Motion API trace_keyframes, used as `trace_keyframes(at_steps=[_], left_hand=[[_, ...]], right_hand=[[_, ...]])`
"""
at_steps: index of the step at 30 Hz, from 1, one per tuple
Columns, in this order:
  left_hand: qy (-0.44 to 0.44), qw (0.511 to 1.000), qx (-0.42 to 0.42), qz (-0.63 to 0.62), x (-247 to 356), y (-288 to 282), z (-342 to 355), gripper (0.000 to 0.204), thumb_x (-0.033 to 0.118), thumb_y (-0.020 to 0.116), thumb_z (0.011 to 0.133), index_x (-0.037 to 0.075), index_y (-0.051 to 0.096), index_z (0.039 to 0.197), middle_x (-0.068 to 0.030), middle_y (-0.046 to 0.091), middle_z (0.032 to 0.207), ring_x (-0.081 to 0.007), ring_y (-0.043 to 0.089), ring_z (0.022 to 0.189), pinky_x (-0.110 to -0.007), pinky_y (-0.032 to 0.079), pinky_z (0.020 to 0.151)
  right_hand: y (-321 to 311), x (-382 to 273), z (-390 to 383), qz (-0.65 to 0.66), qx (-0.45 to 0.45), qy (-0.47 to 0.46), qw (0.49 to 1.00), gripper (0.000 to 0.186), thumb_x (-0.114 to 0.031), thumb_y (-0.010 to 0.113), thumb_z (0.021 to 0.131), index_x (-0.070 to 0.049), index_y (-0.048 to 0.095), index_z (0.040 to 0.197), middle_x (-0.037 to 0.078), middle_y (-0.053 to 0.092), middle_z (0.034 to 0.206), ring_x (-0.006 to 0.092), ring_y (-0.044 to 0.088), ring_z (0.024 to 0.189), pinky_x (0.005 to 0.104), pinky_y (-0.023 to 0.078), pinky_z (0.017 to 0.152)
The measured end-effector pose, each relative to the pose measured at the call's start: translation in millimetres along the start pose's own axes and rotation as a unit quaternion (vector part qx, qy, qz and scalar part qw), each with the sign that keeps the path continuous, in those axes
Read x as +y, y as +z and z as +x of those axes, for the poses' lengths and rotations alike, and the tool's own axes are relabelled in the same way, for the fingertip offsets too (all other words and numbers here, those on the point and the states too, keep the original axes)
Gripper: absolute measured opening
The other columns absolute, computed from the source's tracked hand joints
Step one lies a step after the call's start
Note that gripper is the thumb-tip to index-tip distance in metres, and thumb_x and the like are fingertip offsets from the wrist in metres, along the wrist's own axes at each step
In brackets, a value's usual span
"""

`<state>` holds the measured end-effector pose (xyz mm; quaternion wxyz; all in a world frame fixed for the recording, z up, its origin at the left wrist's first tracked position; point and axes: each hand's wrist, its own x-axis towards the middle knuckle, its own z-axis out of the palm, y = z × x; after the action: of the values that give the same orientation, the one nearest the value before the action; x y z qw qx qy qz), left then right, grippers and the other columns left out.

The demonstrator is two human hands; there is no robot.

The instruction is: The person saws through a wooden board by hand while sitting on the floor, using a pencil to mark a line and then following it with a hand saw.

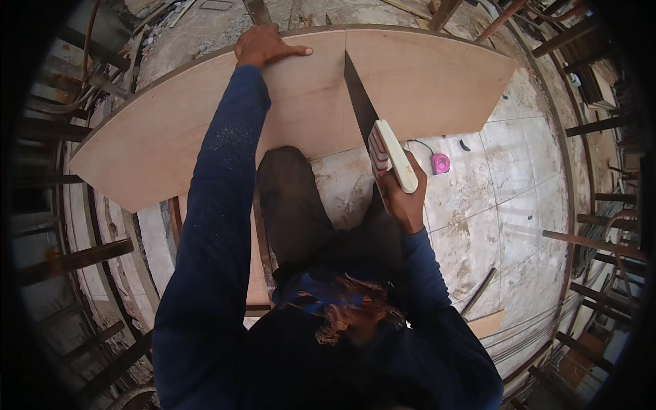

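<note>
Fingers of the right hand point(408, 195) clamp the handle of a handsaw point(367, 111); its blade runs ahead of them into a large plywood board point(430, 82). The left hand point(263, 46) rests at the board's far edge, thumb spread; whether its fingers grip underneath I cannot tell. Should the board shift or the right fingers twist, the blade could bind. Counted: one handsaw, one large plywood board, one pink tape measure point(441, 163) just right of the right fingers.

In from the right edge of the tiled floor point(526, 236), pink tape measure point(441, 163) near black scrap point(465, 145); beyond that edge, dark bars point(596, 126).
</note>
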<state>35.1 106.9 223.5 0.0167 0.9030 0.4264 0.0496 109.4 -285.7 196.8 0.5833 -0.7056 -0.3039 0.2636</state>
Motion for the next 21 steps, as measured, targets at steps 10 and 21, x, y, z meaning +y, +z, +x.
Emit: trace_keyframes(at_steps=[10,21], left_hand=[[-0.027,0.998,-0.038,0.034,-23,-9,25,0.113,0.087,0.070,0.048,0.000,0.067,0.120,-0.0246,0.069,0.112,-0.0374,0.068,0.105,-0.046,0.052,0.094],[0.010,0.998,0.063,0.029,22,-2,-13,0.111,0.086,0.072,0.049,0.004,0.066,0.123,-0.0217,0.070,0.113,-0.0373,0.067,0.107,-0.047,0.053,0.093]], right_hand=[[-3,20,-56,-0.026,0.038,-0.038,0.998,0.043,-0.001,0.058,0.075,0.005,0.061,0.118,0.008,0.064,0.085,0.0158,0.061,0.077,0.0296,0.050,0.076],[31,22,84,0.030,0.047,-0.074,0.996,0.036,-0.002,0.061,0.077,0.002,0.062,0.113,0.008,0.064,0.076,0.0136,0.055,0.065,0.0304,0.047,0.065]])
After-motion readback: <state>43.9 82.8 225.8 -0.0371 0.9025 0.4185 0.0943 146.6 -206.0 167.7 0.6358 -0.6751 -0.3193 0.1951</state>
